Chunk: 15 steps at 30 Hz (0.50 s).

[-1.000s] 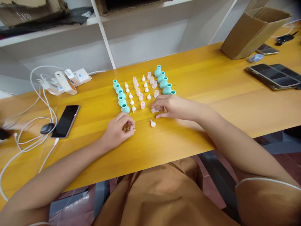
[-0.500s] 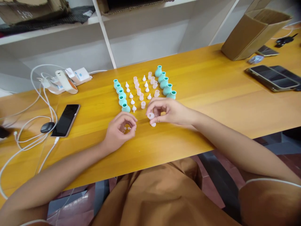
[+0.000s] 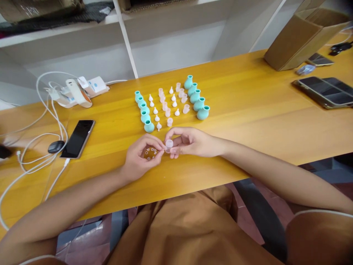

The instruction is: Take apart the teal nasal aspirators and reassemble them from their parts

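A small translucent cup-shaped plastic piece (image 3: 169,144) is pinched between the thumb and fingers of my right hand (image 3: 194,141). My left hand (image 3: 143,154) meets it from the left, thumb and forefinger pressed together at the piece's side; a tiny pale bit shows at those fingertips, too small to name. Several small clear rings (image 3: 152,149) lie on the table, seen through the curl of my left hand. Beyond the hands stand rows of teal vase-shaped pieces (image 3: 149,126), white pointed stoppers (image 3: 159,126) and pale pink translucent cups (image 3: 170,121).
On the left lie a phone (image 3: 78,138), a black mouse-like object (image 3: 56,147), white cables and a power strip with chargers (image 3: 95,87). An open cardboard box (image 3: 295,40) and more phones (image 3: 320,90) are at the right. Shelving rises behind the wooden table (image 3: 242,110).
My right hand has brought the translucent cup left and down to my left hand. My left fingertips now touch it. The view has shifted slightly.
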Tool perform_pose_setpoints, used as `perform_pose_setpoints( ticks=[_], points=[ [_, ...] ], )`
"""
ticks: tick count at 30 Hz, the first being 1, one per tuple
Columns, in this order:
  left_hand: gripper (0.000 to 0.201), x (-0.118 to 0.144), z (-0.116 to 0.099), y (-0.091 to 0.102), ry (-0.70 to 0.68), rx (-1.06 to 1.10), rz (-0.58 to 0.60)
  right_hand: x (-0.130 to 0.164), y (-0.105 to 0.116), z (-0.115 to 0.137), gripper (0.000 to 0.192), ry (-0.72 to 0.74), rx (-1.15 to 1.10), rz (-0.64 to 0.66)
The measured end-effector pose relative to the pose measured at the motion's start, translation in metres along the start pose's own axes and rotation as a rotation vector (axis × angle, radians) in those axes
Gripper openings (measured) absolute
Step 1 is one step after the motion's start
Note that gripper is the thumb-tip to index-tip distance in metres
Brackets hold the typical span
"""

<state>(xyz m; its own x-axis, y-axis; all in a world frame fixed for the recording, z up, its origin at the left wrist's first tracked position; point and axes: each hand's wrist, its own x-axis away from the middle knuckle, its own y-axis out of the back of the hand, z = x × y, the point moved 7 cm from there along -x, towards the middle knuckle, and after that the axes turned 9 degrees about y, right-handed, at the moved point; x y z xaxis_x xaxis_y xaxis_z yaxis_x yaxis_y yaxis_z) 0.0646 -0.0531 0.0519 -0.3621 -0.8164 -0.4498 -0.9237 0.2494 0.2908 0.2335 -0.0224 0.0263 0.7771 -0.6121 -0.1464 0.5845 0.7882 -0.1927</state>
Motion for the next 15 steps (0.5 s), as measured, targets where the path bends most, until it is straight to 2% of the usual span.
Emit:
perform_pose_setpoints(
  ticks=[5, 15],
  points=[
    [0.026, -0.0016, 0.0004, 0.0017, 0.001, 0.008, -0.035, 0.0, -0.002, 0.0013, 0.039, 0.0, -0.047, 0.006],
    [0.02, 0.0004, 0.0076, 0.001, 0.055, 0.023, -0.026, 0.001, -0.0011, 0.0011, 0.036, 0.001, -0.057, 0.03]
  ],
)
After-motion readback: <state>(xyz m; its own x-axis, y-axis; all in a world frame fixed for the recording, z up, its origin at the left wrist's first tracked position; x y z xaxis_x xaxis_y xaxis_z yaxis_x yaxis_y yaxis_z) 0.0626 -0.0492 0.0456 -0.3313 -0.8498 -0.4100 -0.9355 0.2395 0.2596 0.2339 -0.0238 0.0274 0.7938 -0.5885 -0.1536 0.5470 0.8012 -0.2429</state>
